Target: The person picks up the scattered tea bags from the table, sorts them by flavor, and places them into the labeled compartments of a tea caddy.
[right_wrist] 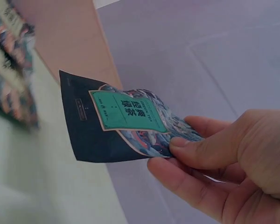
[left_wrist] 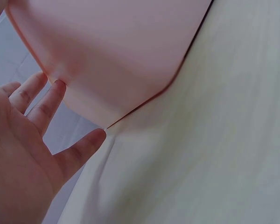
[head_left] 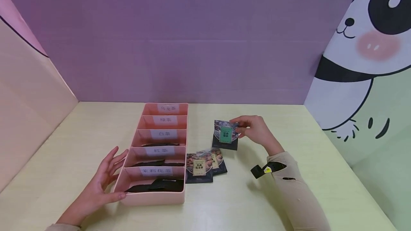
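Observation:
In my right hand (head_left: 253, 129) I pinch a dark tea sachet (head_left: 226, 135) with a green label by its right edge, thumb on its printed front. The right wrist view shows that sachet (right_wrist: 123, 119) held above the table. My left hand (head_left: 104, 183) has its fingers spread along the left side of a long pink divided box (head_left: 154, 198). Its thumb lies at the near left corner, and in the left wrist view its fingertips touch the pink wall (left_wrist: 112, 51). Two sachets with cream labels, the front one (head_left: 199, 168) overlapping the other (head_left: 219, 161), lie right beside the box.
Handwritten paper labels (head_left: 165, 134) mark the box's compartments. Black sachets (head_left: 167, 185) lie in the nearer ones; the two farthest show none. A purple wall (head_left: 199, 45) stands behind the pale table (head_left: 273, 117), with a panda-printed panel (head_left: 363, 92) at the right.

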The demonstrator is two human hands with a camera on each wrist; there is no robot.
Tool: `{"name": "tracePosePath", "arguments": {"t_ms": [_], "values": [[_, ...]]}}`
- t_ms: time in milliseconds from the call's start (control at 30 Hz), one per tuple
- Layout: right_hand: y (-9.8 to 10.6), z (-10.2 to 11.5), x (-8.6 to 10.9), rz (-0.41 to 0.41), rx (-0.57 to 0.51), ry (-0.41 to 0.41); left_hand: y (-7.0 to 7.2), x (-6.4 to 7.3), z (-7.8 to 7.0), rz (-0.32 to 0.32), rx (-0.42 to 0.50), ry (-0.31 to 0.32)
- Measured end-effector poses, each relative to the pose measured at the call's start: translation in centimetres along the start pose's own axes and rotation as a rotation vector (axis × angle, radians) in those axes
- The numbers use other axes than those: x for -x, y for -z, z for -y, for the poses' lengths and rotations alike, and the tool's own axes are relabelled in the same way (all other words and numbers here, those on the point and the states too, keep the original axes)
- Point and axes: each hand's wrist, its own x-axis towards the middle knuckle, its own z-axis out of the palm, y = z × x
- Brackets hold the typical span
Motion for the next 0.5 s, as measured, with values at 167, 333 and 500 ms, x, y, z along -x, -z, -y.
{"name": "tracePosePath", "arguments": {"t_ms": [167, 333, 500], "values": [[-0.1, 1.7, -1.7, -0.018, -0.003, 0.023, 0.1, 0.1, -0.2, -0.002, 0.003, 0.006], [-0.2, 3.5, -3.6, -0.026, -0.032, 0.021, 0.1, 0.1, -0.5, 0.003, -0.011, 0.048], [-1.0, 5.0, -5.5, -0.046, -0.065, 0.063, 0.1, -0.1, -0.2, 0.01, 0.011, 0.011]]}}
